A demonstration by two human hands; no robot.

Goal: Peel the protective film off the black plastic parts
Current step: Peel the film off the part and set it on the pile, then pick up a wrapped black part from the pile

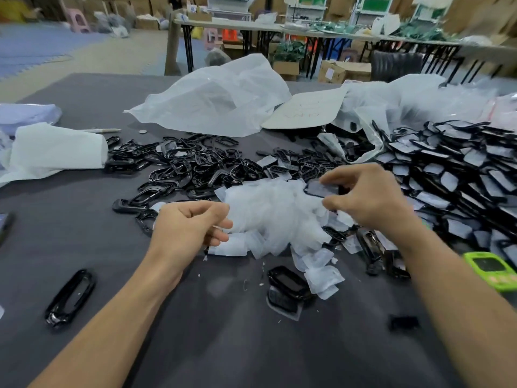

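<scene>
My right hand (366, 197) pinches a black plastic part (321, 189) with pale film on its face, held above a heap of peeled clear films (277, 214). My left hand (190, 225) hovers at the heap's left edge with fingers curled; whether a film sits between its fingertips I cannot tell. A big pile of film-covered black parts (453, 175) lies at the right. Bare black frames (190, 166) are heaped behind the films. One black frame (70, 298) lies alone at the near left, another (288, 282) near the middle.
The grey cloth table (223, 331) carries white plastic bags (221, 105), white wrapping (53, 149) at the left, a white card (305, 109) and a green device (492, 271) at the right edge. Tables and cartons stand in the background.
</scene>
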